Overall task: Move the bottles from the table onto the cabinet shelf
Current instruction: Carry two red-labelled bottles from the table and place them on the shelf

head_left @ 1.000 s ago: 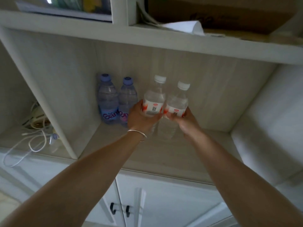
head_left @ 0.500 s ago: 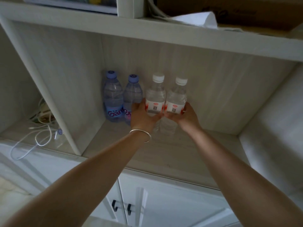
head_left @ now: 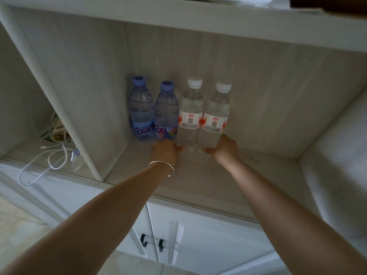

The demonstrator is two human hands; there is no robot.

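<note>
Two clear bottles with white caps and red-and-white labels, the left clear bottle [head_left: 191, 110] and the right clear bottle [head_left: 216, 114], stand upright side by side at the back of the cabinet shelf [head_left: 248, 175]. My left hand [head_left: 164, 152], with a bracelet on the wrist, curls round the base of the left one. My right hand [head_left: 225, 149] curls round the base of the right one. Two blue bottles [head_left: 154, 110] with purple caps stand just left of them, against the back corner.
An upright divider panel [head_left: 83, 126] bounds the compartment on the left; behind it lie white cables [head_left: 49, 157] and a plug strip. An upper shelf [head_left: 218, 18] runs overhead. Below are white cabinet doors with black handles [head_left: 153, 243]. A white side wall [head_left: 337, 155] closes the right.
Both clear bottles went from tilted and lifted to standing upright at the back beside the blue ones. My hands slid down from the labels to the bottle bases.
</note>
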